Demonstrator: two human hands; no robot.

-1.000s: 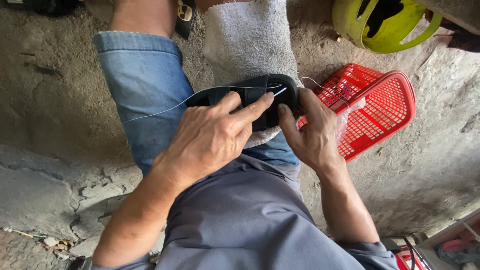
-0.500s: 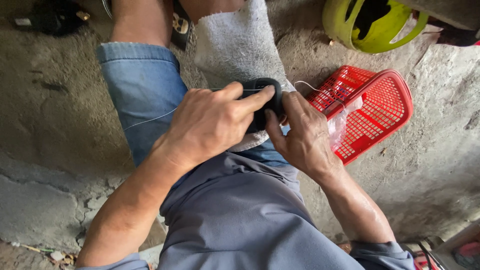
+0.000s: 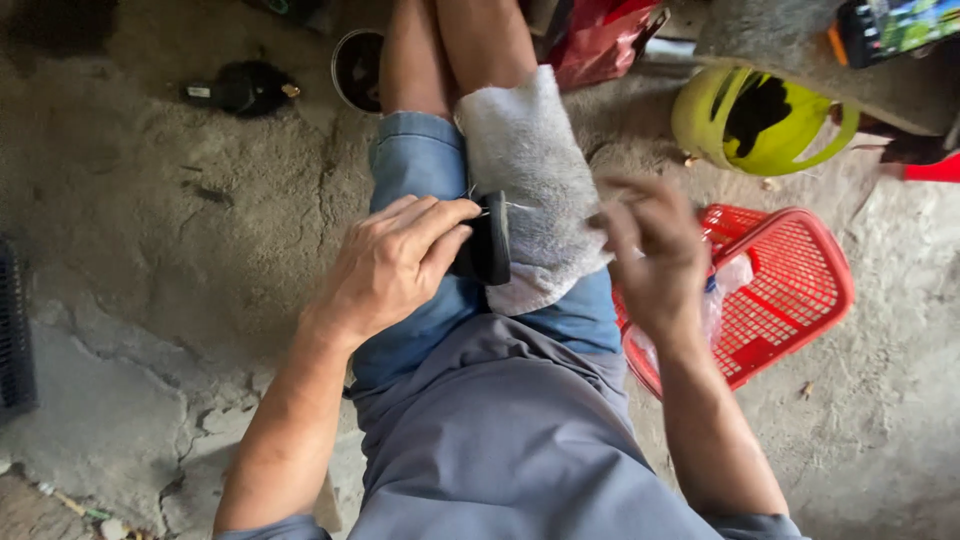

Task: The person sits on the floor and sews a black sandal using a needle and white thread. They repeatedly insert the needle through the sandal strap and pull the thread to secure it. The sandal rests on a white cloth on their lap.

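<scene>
The left hand point(image 3: 395, 265) grips a black shoe point(image 3: 487, 240) on the lap, pressed against a grey towel point(image 3: 535, 180) over the thigh. The right hand point(image 3: 655, 260) (blurred) hovers loose-fingered just right of the towel, above a red basket point(image 3: 800, 290); beyond it lies a yellow-green helmet point(image 3: 755, 125).

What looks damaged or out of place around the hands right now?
The concrete floor is cracked and broken up at lower left. A yellow helmet lies upturned on the ground beside the red basket. The right hand is motion-blurred; the left hand grips a black piece.
</scene>
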